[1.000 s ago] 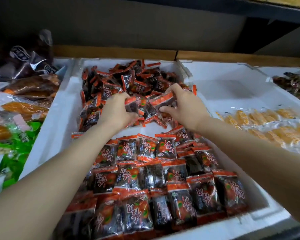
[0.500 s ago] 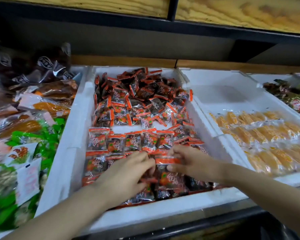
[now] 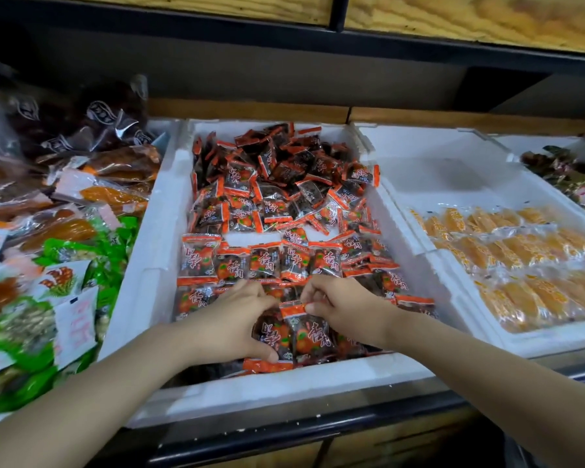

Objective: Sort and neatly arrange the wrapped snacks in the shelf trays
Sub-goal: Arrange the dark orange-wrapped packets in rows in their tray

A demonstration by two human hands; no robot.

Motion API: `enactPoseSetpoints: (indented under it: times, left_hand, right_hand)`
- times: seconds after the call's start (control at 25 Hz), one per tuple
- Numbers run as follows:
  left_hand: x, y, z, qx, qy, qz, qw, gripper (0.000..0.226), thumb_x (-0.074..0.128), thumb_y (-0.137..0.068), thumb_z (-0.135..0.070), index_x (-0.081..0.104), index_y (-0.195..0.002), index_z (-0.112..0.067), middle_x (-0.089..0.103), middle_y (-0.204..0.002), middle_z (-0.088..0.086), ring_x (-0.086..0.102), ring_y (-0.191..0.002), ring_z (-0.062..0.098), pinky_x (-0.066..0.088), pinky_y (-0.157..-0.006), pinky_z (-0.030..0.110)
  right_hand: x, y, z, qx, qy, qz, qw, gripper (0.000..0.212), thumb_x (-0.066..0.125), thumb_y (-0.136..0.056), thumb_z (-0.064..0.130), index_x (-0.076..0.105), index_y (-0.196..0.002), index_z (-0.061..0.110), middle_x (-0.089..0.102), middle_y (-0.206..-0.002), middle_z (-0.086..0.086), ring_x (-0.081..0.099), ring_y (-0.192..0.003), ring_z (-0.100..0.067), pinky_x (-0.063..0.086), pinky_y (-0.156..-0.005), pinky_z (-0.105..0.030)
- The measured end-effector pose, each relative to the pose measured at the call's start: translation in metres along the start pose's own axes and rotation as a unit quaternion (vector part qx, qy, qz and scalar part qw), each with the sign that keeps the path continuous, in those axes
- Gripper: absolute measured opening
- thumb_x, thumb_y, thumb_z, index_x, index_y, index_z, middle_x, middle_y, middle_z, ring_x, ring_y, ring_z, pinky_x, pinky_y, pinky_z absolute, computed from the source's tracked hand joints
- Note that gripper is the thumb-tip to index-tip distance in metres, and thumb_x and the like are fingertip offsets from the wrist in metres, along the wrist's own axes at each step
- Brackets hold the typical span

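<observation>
Left hand [image 3: 230, 320] cups the left side of two overlapping snack packets [image 3: 309, 332], fingers curled round them, thumb on the lower edge. They sit at the front of the white tray [image 3: 250, 390], over the near rows. They look light, with crinkly, slick film and soft filling. Grab the flat orange seal ends, not the middle. Right hand [image 3: 347, 307] pinches a top seal, thumb and fingertips clamped on it.

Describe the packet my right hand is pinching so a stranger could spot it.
In the middle white foam tray, look near the front wall. The packet sits between left hand and right hand, alone in having its red top edge pinched.
</observation>
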State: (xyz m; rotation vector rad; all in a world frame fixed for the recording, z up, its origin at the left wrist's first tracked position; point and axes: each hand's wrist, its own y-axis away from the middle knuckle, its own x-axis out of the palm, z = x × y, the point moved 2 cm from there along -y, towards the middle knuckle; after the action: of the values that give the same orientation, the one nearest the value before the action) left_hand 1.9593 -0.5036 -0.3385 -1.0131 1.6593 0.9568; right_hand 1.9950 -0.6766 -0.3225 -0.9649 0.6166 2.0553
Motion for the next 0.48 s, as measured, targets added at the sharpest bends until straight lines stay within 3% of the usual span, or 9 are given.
enactPoseSetpoints:
  times: [0.2,0.36,0.48]
  left_hand:
    - [-0.001,0.005,-0.001,-0.017,0.088,-0.007,0.996,0.061,0.080,-0.068,-0.043,0.034,-0.108,-0.035,0.040,-0.111,-0.013,0.034,-0.106,0.006,0.040,-0.092,0.027]
    - [-0.005,0.009,0.007,-0.007,0.158,-0.041,0.987,0.045,0.084,-0.065,-0.036,0.046,-0.089,-0.040,0.051,-0.100,-0.022,0.048,-0.096,0.001,0.042,-0.082,0.020]
    - [-0.012,0.013,0.009,0.005,0.140,-0.045,0.989,0.036,0.083,-0.067,-0.034,0.051,-0.081,-0.039,0.055,-0.092,-0.021,0.052,-0.088,-0.001,0.042,-0.074,0.015]
  right_hand:
    - [0.000,0.000,0.002,0.010,-0.007,0.010,1.000,0.013,0.049,-0.093,0.008,0.054,-0.097,0.019,0.054,-0.080,0.007,0.052,-0.075,-0.005,0.045,-0.066,-0.017]
    - [0.003,0.004,0.004,-0.034,0.164,0.017,0.986,0.028,0.042,-0.095,0.006,0.055,-0.115,0.020,0.053,-0.093,0.007,0.050,-0.084,-0.008,0.048,-0.077,-0.028]
    - [0.004,0.001,0.002,-0.021,0.161,0.015,0.987,0.031,0.041,-0.095,0.008,0.057,-0.118,0.022,0.054,-0.099,0.006,0.053,-0.089,-0.009,0.048,-0.080,-0.027]
